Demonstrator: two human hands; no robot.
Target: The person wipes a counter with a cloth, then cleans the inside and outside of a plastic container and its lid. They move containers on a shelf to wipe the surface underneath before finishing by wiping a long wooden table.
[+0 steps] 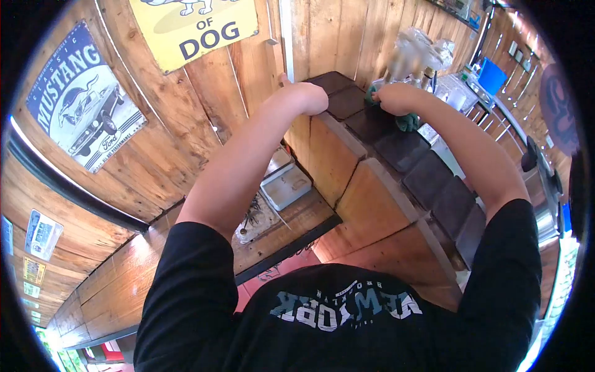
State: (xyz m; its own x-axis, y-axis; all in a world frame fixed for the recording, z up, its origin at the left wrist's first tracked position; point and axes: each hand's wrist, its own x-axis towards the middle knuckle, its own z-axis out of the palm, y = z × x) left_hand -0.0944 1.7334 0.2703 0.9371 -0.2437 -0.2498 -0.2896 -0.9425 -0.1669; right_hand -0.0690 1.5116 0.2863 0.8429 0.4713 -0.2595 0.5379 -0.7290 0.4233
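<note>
My right hand (388, 100) presses a dark green cloth (407, 122) onto the row of dark brown tiles (403, 147) that tops a low partition. Folds of the cloth stick out on both sides of the fingers. At the partition's far left edge is my left hand (305, 97), its back turned up. One of its fingers stretches out toward the plank wall; the others are hidden behind the hand. Large orange-brown tiles (372, 198) face the partition's near side.
Left of the partition, a wooden shelf (297, 218) carries a whitish tray (285, 187) and small metal pieces. Bottles under clear plastic (412, 56) stand beyond the right hand. A blue container (489, 75) and metal pots (545, 211) are farther right. Signs hang on the wall.
</note>
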